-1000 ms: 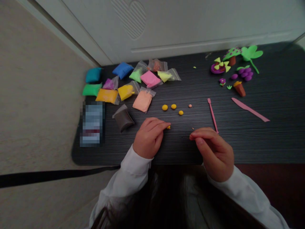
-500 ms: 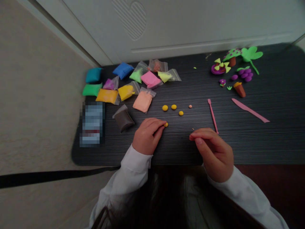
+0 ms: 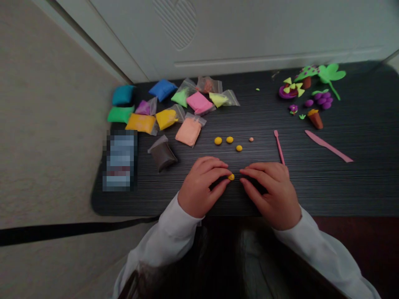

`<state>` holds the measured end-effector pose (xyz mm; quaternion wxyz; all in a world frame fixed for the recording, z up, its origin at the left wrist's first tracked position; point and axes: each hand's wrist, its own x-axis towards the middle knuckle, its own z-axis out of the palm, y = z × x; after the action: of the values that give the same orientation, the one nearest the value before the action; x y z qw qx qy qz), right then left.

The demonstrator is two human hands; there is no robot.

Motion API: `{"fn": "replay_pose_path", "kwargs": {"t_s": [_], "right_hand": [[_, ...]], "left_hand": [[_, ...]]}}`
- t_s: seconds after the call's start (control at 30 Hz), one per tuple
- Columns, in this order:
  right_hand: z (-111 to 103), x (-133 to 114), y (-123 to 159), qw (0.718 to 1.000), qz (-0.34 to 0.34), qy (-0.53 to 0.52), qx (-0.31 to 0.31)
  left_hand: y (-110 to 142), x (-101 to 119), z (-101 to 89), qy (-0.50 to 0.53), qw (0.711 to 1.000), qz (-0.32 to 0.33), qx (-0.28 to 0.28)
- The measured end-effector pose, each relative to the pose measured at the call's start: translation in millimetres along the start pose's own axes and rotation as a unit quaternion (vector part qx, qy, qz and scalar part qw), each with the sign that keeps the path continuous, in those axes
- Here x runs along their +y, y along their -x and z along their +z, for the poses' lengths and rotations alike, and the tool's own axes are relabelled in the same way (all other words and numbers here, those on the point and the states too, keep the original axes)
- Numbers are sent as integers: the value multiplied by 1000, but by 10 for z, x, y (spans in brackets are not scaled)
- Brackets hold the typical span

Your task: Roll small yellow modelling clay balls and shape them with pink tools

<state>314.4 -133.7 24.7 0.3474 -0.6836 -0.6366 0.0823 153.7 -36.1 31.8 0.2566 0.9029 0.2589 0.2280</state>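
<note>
My left hand (image 3: pixel 202 187) pinches a small yellow clay ball (image 3: pixel 231 177) between thumb and fingertips, low over the dark striped table (image 3: pixel 343 182). My right hand (image 3: pixel 271 191) is beside it, its fingertips pressed together a little to the right of the ball; whether they hold anything is hidden. Just beyond my hands lie three yellow clay discs (image 3: pixel 230 140) and a tiny peach ball (image 3: pixel 251 139). A thin pink stick tool (image 3: pixel 279 146) lies right behind my right hand.
Several bags of coloured clay (image 3: pixel 188 131) lie at the back left, with a brown bag (image 3: pixel 162 154) nearer. A flat pink knife (image 3: pixel 328 146) lies to the right. Finished clay figures (image 3: pixel 311 89) stand at the back right. A pixelated box (image 3: pixel 120 160) is at the left edge.
My left hand has lifted the yellow ball from the table and brought it right and nearer. My right hand has moved left until the fingertips nearly meet.
</note>
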Motion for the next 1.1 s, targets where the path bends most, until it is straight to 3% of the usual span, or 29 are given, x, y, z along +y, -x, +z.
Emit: {"fn": "replay_pose_path", "kwargs": {"t_s": [0.33,1.1], "right_hand": [[78,37,-33,995,-39,65,-62],[96,55,-39,995,-25,50,-79]], "left_hand": [[-17,-19,40,-7,1000,2,-24],[9,-76,93,2,1000,8,-11]]}}
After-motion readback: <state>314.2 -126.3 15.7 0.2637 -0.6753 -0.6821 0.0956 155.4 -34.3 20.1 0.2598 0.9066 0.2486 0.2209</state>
